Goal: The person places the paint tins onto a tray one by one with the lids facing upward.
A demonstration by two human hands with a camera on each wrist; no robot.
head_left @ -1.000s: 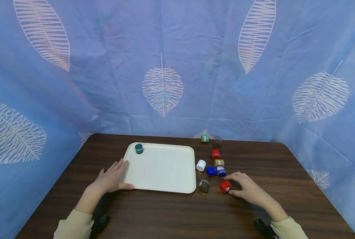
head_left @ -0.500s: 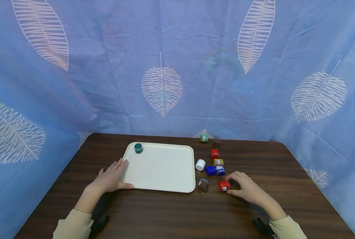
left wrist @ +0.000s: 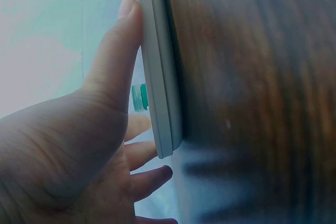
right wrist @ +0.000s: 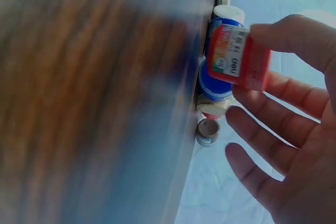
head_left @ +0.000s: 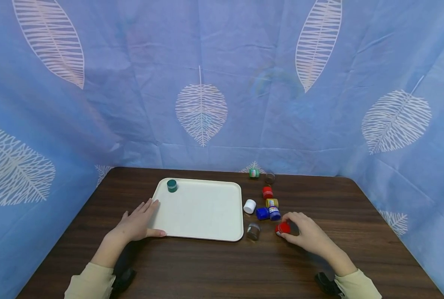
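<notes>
My right hand (head_left: 307, 233) pinches a small red paint jar (head_left: 283, 228) by its lid, thumb on one side and fingers on the other. In the right wrist view the jar (right wrist: 233, 56) is tilted, its printed label showing, and the other fingers are spread. At the near left corner of a white tray (head_left: 203, 232), my left hand (head_left: 136, 222) rests with fingers extended along the left rim and the thumb on the front rim. A dark green jar (head_left: 172, 185) stands in the tray's far left corner.
Right of the tray lie a brown jar (head_left: 253, 231), a white jar (head_left: 249, 206), blue jars (head_left: 262, 213), a yellow jar (head_left: 272, 202) and another red jar (head_left: 268, 192). Near the back edge are a green jar (head_left: 254, 173) and a dark jar (head_left: 270, 178).
My right fingers have closed on the red jar, which has tipped and shifted slightly away from the table's front. The left hand and tray stay in place.
</notes>
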